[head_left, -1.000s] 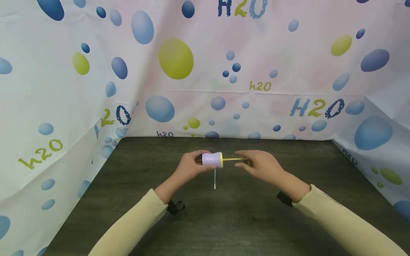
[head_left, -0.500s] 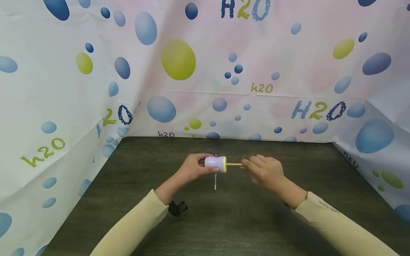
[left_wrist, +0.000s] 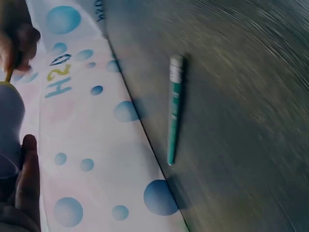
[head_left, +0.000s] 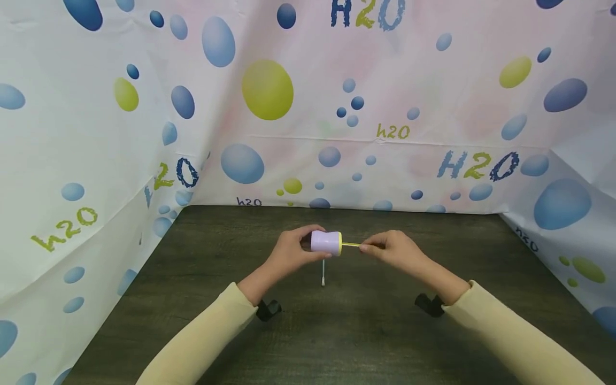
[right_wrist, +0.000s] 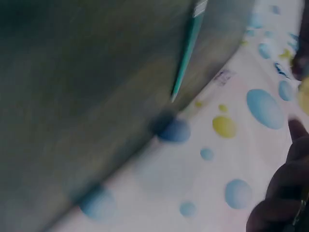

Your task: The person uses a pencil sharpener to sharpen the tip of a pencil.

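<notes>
My left hand (head_left: 291, 250) grips a lavender, slightly waisted pencil sharpener (head_left: 326, 243) with a yellow rim, its thumb below and its fingers behind. A thin yellow pencil (head_left: 350, 244) runs level out of the rim. Its other end is pinched between the thumb and fingers of my right hand (head_left: 397, 248); the tip is hidden inside the sharpener. Both hands are held over the table. On the tabletop beneath lies a teal pencil (left_wrist: 175, 111) with a white band, partly covered by the sharpener in the head view.
A dark wood-grain table (head_left: 337, 331) spreads under both arms. White sheeting (head_left: 308, 80) with blue and green bubble prints rises behind it and along both sides. A black strap (head_left: 268, 310) hangs at the left wrist, another strap (head_left: 429, 305) at the right.
My right hand, first loosely around the pencil's end, closed on it with knuckles up, then turned back to a thumb-and-finger pinch. The sharpener has shifted slightly right. The teal pencil stayed put.
</notes>
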The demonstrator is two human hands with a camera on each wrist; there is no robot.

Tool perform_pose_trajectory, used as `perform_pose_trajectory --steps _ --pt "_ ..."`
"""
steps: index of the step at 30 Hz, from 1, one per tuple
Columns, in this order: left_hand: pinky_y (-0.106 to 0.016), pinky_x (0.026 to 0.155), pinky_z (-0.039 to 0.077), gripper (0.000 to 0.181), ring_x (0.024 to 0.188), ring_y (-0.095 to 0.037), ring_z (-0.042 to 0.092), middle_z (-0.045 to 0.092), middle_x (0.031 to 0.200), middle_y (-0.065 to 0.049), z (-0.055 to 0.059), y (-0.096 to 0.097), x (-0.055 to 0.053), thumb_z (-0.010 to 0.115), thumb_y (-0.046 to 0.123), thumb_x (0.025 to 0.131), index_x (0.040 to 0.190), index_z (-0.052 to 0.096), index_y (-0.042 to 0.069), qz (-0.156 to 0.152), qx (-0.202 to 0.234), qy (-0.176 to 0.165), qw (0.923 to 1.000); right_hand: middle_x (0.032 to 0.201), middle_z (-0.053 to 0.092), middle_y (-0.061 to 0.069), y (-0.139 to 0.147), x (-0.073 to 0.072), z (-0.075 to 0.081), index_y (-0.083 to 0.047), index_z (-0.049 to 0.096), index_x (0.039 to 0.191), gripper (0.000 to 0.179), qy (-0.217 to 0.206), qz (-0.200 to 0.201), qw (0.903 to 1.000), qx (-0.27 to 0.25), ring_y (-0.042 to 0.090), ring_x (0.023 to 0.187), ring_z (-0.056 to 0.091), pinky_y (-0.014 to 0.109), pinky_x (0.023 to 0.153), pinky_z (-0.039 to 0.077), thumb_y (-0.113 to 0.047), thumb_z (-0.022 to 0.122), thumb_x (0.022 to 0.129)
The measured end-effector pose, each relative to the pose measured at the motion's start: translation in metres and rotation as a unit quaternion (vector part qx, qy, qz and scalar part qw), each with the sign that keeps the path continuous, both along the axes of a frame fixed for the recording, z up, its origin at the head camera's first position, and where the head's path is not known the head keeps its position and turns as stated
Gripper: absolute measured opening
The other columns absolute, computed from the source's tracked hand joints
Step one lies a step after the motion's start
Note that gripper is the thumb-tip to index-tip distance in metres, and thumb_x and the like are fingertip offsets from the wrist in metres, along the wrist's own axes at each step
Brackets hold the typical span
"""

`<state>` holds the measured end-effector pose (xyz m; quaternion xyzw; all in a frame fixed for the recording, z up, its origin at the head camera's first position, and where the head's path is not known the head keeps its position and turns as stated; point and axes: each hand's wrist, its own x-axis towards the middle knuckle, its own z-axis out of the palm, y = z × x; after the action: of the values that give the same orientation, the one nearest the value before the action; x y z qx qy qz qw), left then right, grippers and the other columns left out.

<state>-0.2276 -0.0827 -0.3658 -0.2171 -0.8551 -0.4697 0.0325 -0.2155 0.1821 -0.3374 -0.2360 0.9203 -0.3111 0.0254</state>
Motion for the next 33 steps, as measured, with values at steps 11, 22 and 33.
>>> perform_pose_trajectory --steps 11,22,33 --pt "-0.04 0.088 0.063 0.048 0.114 -0.032 0.072 0.071 0.123 -0.024 0.016 -0.009 -0.009 0.078 0.017 0.09 0.132 0.065 -0.003 0.017 0.073 -0.142 0.9871 0.078 0.058 0.006 0.001 -0.009 -0.028 -0.001 0.069 0.109 0.044 0.554 0.068 0.8287 0.042 0.015 0.058 0.049 0.026 0.048 0.039 -0.036 0.042 0.109" --pt "-0.038 0.086 0.063 0.047 0.108 -0.032 0.073 0.071 0.122 -0.023 0.009 0.001 0.002 0.082 0.017 0.087 0.128 0.067 -0.001 0.0 0.024 -0.107 0.994 0.061 0.061 -0.001 -0.003 -0.001 -0.034 -0.008 0.075 0.082 0.06 0.55 -0.004 0.8345 0.037 0.008 0.043 0.046 0.021 0.037 0.025 -0.047 0.039 0.109" --pt "-0.033 0.082 0.063 0.048 0.099 -0.027 0.075 0.075 0.117 -0.017 -0.004 0.002 0.009 0.087 0.016 0.082 0.125 0.069 0.005 -0.028 -0.03 0.046 0.9981 0.058 0.048 -0.006 0.004 -0.001 -0.007 0.003 0.075 0.091 0.034 -0.11 0.012 0.9927 -0.048 0.007 0.053 0.029 0.024 0.054 0.028 -0.023 0.058 0.104"
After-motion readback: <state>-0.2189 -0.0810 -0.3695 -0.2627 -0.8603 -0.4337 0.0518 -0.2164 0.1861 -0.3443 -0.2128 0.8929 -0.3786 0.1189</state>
